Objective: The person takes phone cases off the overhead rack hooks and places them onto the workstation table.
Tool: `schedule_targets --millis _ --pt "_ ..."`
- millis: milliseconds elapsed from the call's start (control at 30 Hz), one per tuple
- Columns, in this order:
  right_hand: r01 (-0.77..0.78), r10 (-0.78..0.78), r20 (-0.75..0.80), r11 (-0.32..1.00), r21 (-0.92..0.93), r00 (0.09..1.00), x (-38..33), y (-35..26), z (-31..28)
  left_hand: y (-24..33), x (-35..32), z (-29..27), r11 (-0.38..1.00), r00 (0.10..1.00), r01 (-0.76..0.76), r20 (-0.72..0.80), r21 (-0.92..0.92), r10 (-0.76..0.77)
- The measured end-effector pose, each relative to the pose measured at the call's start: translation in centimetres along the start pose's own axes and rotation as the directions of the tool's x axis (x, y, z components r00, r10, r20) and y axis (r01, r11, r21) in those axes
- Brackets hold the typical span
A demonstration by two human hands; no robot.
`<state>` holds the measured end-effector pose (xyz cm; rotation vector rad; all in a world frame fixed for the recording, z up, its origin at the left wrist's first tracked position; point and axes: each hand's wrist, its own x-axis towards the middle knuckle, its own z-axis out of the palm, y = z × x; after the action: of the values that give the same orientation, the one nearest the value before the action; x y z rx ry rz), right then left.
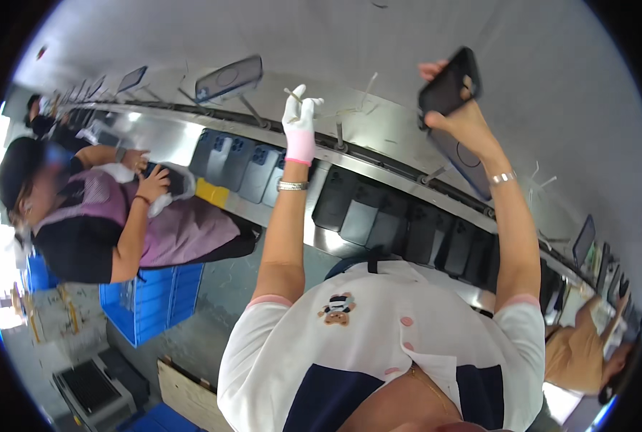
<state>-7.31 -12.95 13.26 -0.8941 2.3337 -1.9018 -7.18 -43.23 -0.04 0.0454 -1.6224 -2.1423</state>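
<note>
The right hand (pixel 471 124), between one and two o'clock, held the black case (pixel 443 90), thumb at its edge. It looked light, stiff and smooth, likely slippery; its edges seemed the safest hold. At twelve, the left hand (pixel 301 119) was half curled, its hold unclear.

Through the head camera I see the wearer's gloved left hand (pixel 301 122) over a metal rail (pixel 379 165); beyond the rail, the bare right hand (pixel 467 124) grips a black phone case (pixel 443 92). Dark cases (pixel 387 225) line the rail's near side.
</note>
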Motion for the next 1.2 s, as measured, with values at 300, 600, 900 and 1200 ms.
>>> schedule_targets --millis 300,600,900,1200 --pt "-0.156 0.158 -0.006 0.979 0.133 0.987 -6.6 1.4 -4.7 0.7 -4.4 7.0 0.973 0.818 0.232 0.545 -0.017 -0.186" --pt "-0.094 0.187 0.052 0.692 -0.716 0.981 -10.4 -1.2 -6.3 0.1 -11.6 18.5 0.977 0.753 0.001 0.643 0.211 -0.14" --pt "-0.12 0.114 -0.077 0.432 -0.894 0.99 -19.4 -0.4 -14.3 -3.1 -18.1 22.9 0.935 0.546 0.257 0.762 0.243 -0.348" --pt "-0.303 0.169 -0.339 0.866 -0.398 0.926 -25.8 -0.1 1.5 -6.8 -17.5 -4.5 0.309 0.981 -0.049 0.105 0.95 -0.166"
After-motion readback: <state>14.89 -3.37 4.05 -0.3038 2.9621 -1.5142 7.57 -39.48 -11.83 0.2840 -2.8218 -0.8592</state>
